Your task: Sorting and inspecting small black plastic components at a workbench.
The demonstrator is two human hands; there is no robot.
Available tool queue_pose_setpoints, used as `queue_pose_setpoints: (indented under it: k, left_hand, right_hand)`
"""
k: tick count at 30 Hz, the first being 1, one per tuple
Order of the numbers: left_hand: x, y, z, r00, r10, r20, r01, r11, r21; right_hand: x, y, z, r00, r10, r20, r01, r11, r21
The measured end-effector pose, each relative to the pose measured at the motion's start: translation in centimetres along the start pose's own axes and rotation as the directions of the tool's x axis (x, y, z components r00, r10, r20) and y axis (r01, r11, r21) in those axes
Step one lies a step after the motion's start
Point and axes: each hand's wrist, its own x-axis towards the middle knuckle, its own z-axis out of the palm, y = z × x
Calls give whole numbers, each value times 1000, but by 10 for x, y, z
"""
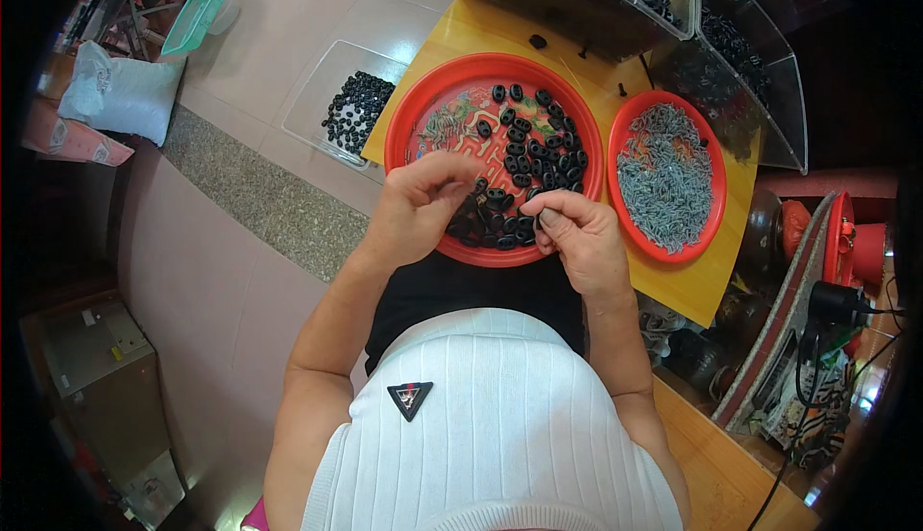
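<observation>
A red round tray (396, 127) with a printed bottom lies in front of me. Many small black oval pieces with two holes (538, 148) fill its right and near parts. At its left side is a small pile of grey screws (452, 130). My left hand (423, 202) hovers over the near left of this tray, fingers bent and tips blurred; what they hold, if anything, I cannot make out. My right hand (585, 243) is closed in a pinch at the tray's near right rim, a small black piece mostly hidden between thumb and forefinger.
Right of it, a red oval tray (616, 171) holds many grey screws (670, 185) on the yellow table (687, 286). Clear bins (615, 36) of black parts stand at the back. A clear shallow box (312, 98) with black pieces sits at the left, beyond the table's edge.
</observation>
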Motion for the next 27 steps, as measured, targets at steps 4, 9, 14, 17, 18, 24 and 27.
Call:
queue_pose_setpoints:
  k: [4,9,14,17,18,24,27]
  left_hand:
    - [-12,1,4,999,-44,27,50,949,-312]
    - [-19,2,13,982,-187,29,158,726,-670]
    - [-22,-4,20,984,-166,70,159,612,-774]
    - [-22,-4,21,970,-217,111,214,544,-811]
    - [-23,-3,21,970,-218,109,214,544,-812]
    - [-23,-3,21,965,-222,137,232,490,-840]
    - [-24,-3,21,967,-210,145,235,511,-827]
  right_hand:
    - [6,-4,9,998,62,15,-63,920,387]
    - [6,-10,25,995,101,-12,-78,828,555]
    - [6,3,22,998,49,-50,-18,868,497]
    - [3,0,23,997,18,-80,16,910,413]
    - [2,-2,24,997,20,-79,15,910,414]
    - [-4,-10,34,994,79,-76,-51,945,322]
    - [-4,-8,37,997,-7,-78,25,973,230]
